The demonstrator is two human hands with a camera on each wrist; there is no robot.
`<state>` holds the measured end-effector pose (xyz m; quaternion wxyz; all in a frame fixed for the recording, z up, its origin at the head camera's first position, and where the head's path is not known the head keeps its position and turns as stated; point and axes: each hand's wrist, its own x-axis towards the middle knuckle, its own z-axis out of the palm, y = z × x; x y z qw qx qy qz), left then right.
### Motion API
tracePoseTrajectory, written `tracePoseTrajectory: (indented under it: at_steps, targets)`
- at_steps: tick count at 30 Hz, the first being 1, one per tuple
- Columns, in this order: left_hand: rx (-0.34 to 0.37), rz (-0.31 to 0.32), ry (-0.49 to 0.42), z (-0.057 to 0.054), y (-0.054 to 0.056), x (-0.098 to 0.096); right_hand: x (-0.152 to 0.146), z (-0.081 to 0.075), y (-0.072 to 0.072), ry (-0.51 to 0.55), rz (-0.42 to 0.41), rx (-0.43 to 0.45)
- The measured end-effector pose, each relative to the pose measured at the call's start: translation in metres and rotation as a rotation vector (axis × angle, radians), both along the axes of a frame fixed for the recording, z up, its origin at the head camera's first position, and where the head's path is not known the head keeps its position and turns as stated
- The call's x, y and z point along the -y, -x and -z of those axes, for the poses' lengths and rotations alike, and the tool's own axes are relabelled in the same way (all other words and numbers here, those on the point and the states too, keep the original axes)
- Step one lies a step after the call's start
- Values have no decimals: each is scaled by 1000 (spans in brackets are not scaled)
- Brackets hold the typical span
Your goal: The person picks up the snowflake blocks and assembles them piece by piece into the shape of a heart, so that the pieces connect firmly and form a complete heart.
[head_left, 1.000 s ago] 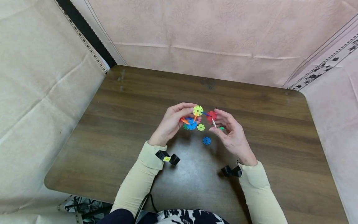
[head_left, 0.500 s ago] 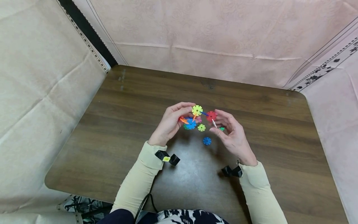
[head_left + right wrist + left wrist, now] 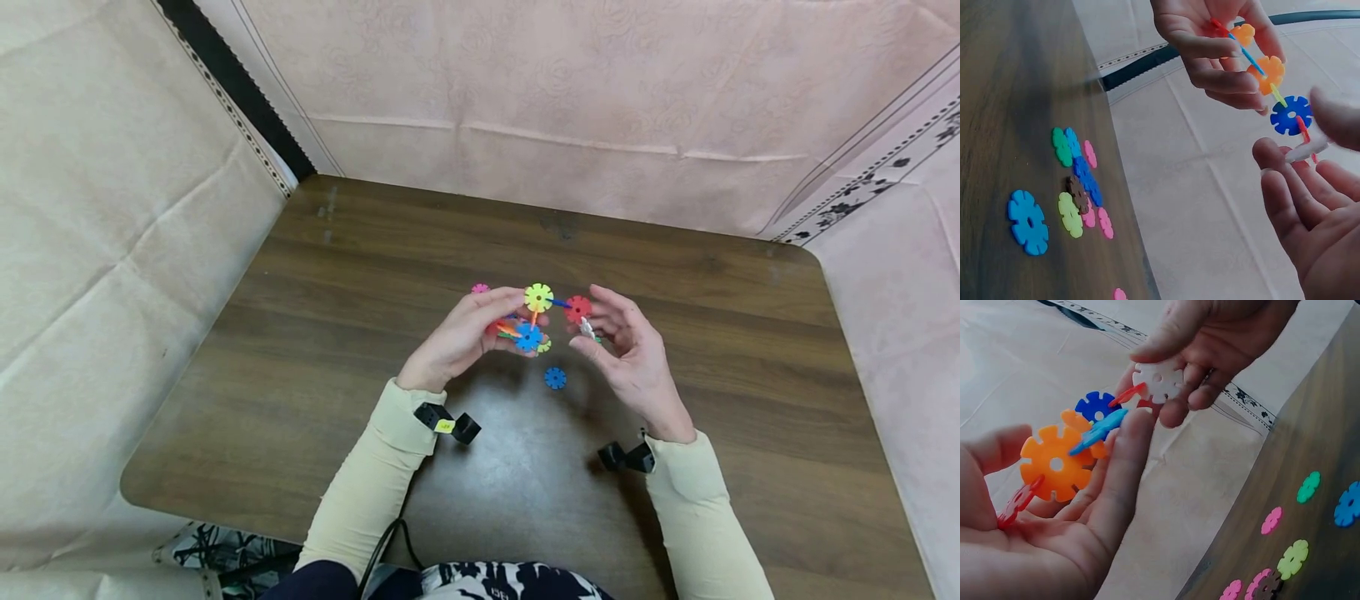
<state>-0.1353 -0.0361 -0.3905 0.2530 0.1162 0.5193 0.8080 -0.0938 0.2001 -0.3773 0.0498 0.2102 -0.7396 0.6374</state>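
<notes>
A chain of notched interlocking plastic discs is held up above the table between both hands. My left hand (image 3: 459, 337) grips its left part, fingers curled about an orange disc (image 3: 1036, 456) with a red disc (image 3: 1017, 503) at the palm. From there the chain runs through a light blue disc (image 3: 1094, 432), a blue disc (image 3: 1281, 117) and a red one to a white disc (image 3: 1145, 376) at the right end. My right hand (image 3: 636, 367) holds that white disc between thumb and fingers. A yellow disc (image 3: 538, 292) stands at the chain's top in the head view.
On the wooden table (image 3: 337, 417), a loose blue disc (image 3: 555, 378) lies in front of the hands. Several other discs lie below the chain, among them a brown (image 3: 1076, 194) and a green one (image 3: 1062, 147). Pale cloth (image 3: 562, 100) hangs behind the table.
Both hands and the chain have shifted slightly right. The white disc, seen edge-on before, has turned to show more of its face. A pink disc now shows beyond the left hand.
</notes>
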Motion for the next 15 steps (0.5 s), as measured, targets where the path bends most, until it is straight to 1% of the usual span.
tracePoseTrajectory:
  at_steps: [2,5,8,9,10,11,13,15]
  targets:
    - [14,4,-48,0,0,1,-2,4,1,17,-24,23]
    - [40,13,-120,-1,1,3,-6,13,6,5,-53,35]
    - [42,22,-168,-1,2,3,-10,24,11,-14,-51,12]
    - [36,20,-179,-2,2,3,-11,23,11,-23,-47,8]
    - [29,18,-185,-2,2,4,-12,25,12,-36,-36,11]
    - [23,15,-188,-3,2,4,-14,26,14,-60,-19,21]
    - [12,9,-191,-3,1,4,-18,29,17,-142,36,75]
    - [5,11,-193,-4,1,5,-22,34,21,-275,94,152]
